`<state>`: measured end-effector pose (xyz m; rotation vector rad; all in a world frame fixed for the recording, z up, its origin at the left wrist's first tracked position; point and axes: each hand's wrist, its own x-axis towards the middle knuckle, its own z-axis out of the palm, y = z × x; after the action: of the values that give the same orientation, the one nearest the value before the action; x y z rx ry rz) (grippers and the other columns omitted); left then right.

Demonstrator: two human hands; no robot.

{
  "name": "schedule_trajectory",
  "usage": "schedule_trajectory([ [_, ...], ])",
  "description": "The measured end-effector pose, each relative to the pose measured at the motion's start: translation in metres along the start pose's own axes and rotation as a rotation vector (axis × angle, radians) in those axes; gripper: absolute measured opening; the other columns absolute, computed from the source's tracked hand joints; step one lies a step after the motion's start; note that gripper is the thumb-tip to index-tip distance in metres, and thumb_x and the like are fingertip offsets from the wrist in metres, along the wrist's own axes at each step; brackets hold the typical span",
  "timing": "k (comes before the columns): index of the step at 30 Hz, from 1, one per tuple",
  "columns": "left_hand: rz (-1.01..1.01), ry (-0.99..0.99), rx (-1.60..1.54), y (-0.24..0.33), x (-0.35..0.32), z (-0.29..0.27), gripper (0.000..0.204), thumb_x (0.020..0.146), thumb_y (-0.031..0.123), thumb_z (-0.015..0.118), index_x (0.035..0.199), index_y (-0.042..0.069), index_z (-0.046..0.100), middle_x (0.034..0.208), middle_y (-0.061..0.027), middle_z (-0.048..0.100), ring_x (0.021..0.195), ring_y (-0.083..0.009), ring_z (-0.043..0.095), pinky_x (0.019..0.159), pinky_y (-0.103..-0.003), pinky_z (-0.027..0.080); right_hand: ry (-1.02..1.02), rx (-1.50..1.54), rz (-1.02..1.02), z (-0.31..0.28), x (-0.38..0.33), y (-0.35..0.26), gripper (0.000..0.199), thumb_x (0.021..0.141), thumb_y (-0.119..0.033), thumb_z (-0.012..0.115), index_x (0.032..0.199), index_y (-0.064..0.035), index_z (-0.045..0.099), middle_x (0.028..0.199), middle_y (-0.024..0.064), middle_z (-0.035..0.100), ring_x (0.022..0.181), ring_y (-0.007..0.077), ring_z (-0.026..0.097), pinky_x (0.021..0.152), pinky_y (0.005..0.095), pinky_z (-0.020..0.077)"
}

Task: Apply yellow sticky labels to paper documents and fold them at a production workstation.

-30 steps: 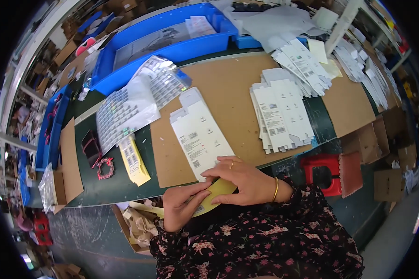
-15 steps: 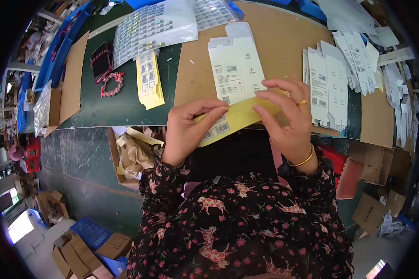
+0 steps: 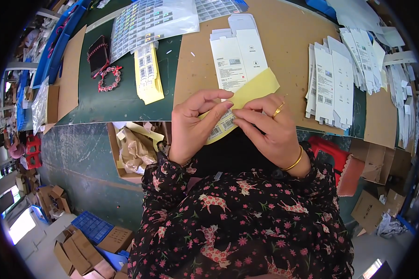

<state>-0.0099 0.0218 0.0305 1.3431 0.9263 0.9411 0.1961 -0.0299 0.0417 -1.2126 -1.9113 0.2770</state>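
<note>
Between my hands, over the table's front edge, is a yellow label sheet (image 3: 260, 86) with white barcode labels on its lower left part. My left hand (image 3: 191, 123) pinches it between thumb and fingers. The thumb and forefinger of my right hand (image 3: 273, 132) are closed at the labels' edge; whether a label has come loose is hidden by the fingertips. Beyond the sheet a flat white folded carton (image 3: 230, 58) with printed text lies on brown cardboard, its lower end covered by the sheet and my left hand.
Flat white cartons (image 3: 329, 86) are stacked at the right. To the left lie more yellow label sheets (image 3: 149, 90), a bead bracelet (image 3: 110, 79), a dark phone (image 3: 98, 58) and a clear plastic bag (image 3: 156, 21). Below the table edge stands a box of crumpled paper (image 3: 135, 146).
My right hand has moved left and down along the sheet to the labels, its fingers now closed together. The sheet's right end has swung upward over the carton.
</note>
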Motion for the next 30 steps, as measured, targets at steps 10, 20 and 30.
schedule_trajectory([
  [10, 0.024, 0.021, -0.010, -0.005, 0.002, 0.005, 0.022, 0.103, 0.002, 0.074, 0.125, -0.001, 0.074, 0.100, -0.0081, 0.083, 0.094, -0.0035, 0.071, 0.080, -0.019, 0.054, -0.003, 0.021, 0.065, 0.005, 0.004, 0.003, 0.022, 0.081, -0.001, 0.087, 0.102, -0.0024, 0.079, 0.096, 0.0048, 0.069, 0.085, 0.0242, 0.065, 0.076, 0.0369, 0.0490],
  [20, -0.025, 0.032, -0.007, -0.009, 0.005, 0.006, 0.023, 0.104, 0.001, 0.072, 0.127, -0.003, 0.073, 0.101, -0.0084, 0.083, 0.092, -0.0034, 0.071, 0.080, -0.019, 0.055, -0.001, -0.031, -0.015, 0.007, 0.003, 0.005, 0.019, 0.081, 0.003, 0.085, 0.097, -0.0028, 0.077, 0.095, 0.0063, 0.068, 0.084, 0.0252, 0.065, 0.074, 0.0382, 0.0498],
  [30, 0.142, -0.177, 0.484, -0.022, 0.006, -0.015, 0.014, 0.097, 0.010, 0.080, 0.110, 0.006, 0.082, 0.095, -0.0066, 0.079, 0.071, -0.0145, 0.072, 0.067, -0.027, 0.055, -0.097, 0.373, 0.292, -0.024, 0.019, 0.024, 0.012, 0.087, 0.000, 0.083, 0.095, -0.0021, 0.075, 0.109, 0.0069, 0.071, 0.104, 0.0246, 0.065, 0.095, 0.0351, 0.0499],
])
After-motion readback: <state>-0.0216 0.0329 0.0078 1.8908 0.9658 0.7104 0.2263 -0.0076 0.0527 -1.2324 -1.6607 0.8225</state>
